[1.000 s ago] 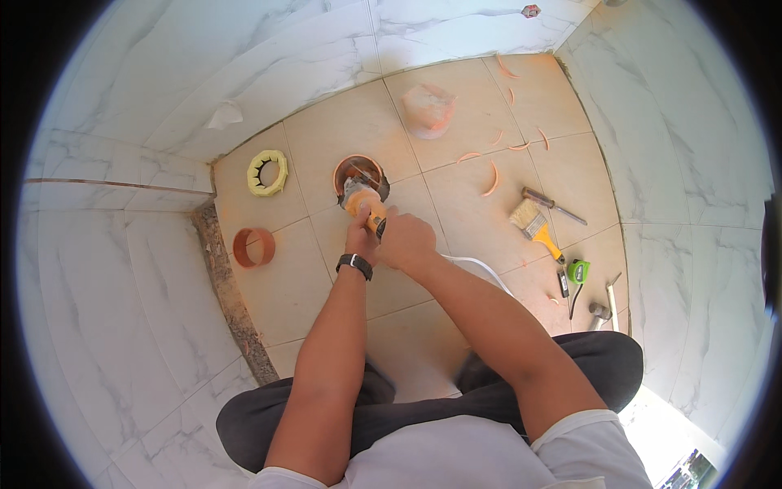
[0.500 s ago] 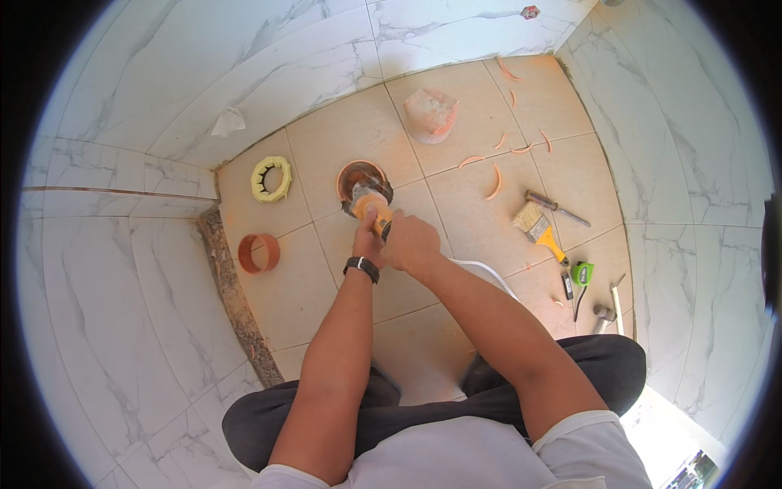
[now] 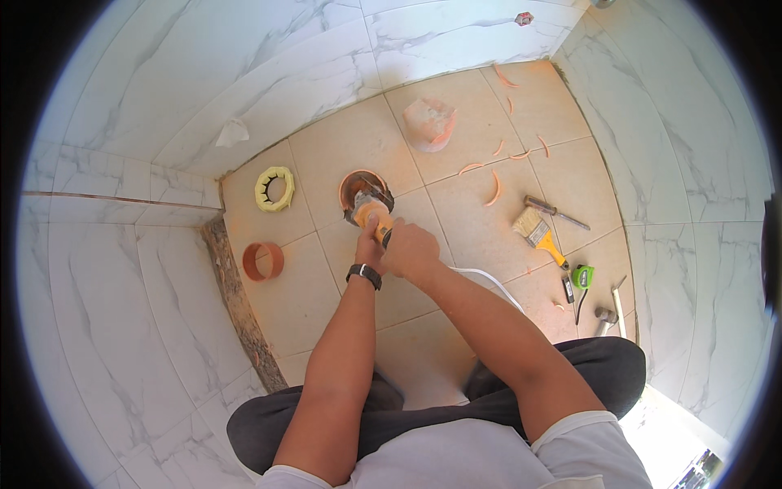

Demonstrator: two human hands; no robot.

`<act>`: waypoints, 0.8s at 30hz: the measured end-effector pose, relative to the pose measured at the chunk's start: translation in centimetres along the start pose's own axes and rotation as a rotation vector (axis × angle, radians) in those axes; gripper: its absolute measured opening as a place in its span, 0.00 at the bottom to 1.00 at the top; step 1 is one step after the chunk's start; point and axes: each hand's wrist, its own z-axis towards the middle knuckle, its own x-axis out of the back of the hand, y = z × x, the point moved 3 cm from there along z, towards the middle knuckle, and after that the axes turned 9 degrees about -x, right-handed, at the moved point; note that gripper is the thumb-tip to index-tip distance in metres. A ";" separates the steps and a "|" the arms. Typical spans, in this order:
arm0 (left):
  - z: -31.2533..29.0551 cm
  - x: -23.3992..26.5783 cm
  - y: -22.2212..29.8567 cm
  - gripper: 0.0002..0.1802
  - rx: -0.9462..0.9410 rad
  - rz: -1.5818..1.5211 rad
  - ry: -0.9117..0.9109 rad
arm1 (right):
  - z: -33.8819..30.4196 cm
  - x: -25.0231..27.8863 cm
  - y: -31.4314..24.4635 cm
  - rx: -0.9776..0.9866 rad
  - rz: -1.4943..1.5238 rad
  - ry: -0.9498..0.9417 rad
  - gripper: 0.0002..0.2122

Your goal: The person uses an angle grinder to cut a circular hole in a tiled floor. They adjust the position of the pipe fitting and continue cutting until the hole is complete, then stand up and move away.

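Both my hands are closed around an orange angle grinder (image 3: pixel 376 218). My left hand (image 3: pixel 371 243), with a dark watch at the wrist, grips its body nearer the head. My right hand (image 3: pixel 410 247) wraps the rear end, where a white cord leads off to the right. The grinder's head reaches into a round orange pipe opening (image 3: pixel 364 174) set in the floor tiles; the hands and tool cover its near side, and the disc itself I cannot make out. Left of the opening lie a pale yellow ring (image 3: pixel 274 189) and a short orange pipe piece (image 3: pixel 263 262).
Curved orange offcuts (image 3: pixel 494 188) are scattered to the right. A paintbrush (image 3: pixel 540 235), a screwdriver (image 3: pixel 556 213), a green tape measure (image 3: pixel 582 277) and a hammer (image 3: pixel 605 319) lie at the right. A dusty, bag-like lump (image 3: pixel 429 124) stands behind. Marbled wall tiles (image 3: pixel 106 301) enclose the floor.
The whole view has shifted slightly, with the floor things a little lower in the picture. Both hands still hold the grinder at the pipe opening.
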 end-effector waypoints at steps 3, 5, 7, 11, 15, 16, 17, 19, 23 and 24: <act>0.0 0.0 0.0 0.24 0.007 0.014 0.009 | 0.1 -0.1 0.0 -0.004 -0.003 -0.015 0.21; -0.1 -0.1 0.0 0.24 0.010 0.019 0.015 | 0.2 -0.1 0.0 -0.004 0.005 -0.017 0.21; -0.2 -0.2 0.1 0.24 0.006 0.025 0.023 | 0.2 0.0 -0.1 -0.012 0.013 -0.022 0.21; -0.2 -0.1 0.1 0.24 0.000 0.026 0.028 | 0.3 0.0 -0.2 -0.004 0.012 -0.034 0.21; 0.0 0.3 -0.1 0.25 0.019 0.003 0.003 | 0.3 0.0 -0.3 0.001 0.006 -0.025 0.21; 0.1 0.4 -0.2 0.25 0.022 0.002 0.007 | 0.2 0.0 -0.3 0.004 0.004 -0.020 0.21; 0.2 0.4 -0.2 0.25 0.013 0.006 0.006 | 0.2 0.0 -0.3 0.007 0.004 -0.020 0.21; 0.2 0.6 -0.3 0.25 -0.003 0.022 0.016 | 0.2 0.1 -0.2 0.007 0.000 -0.020 0.21; 0.2 0.6 -0.3 0.25 -0.004 0.011 0.018 | 0.1 0.2 -0.2 0.005 0.007 -0.031 0.20; 0.2 0.7 -0.3 0.25 -0.007 0.016 0.020 | 0.1 0.2 -0.3 0.006 0.005 -0.032 0.20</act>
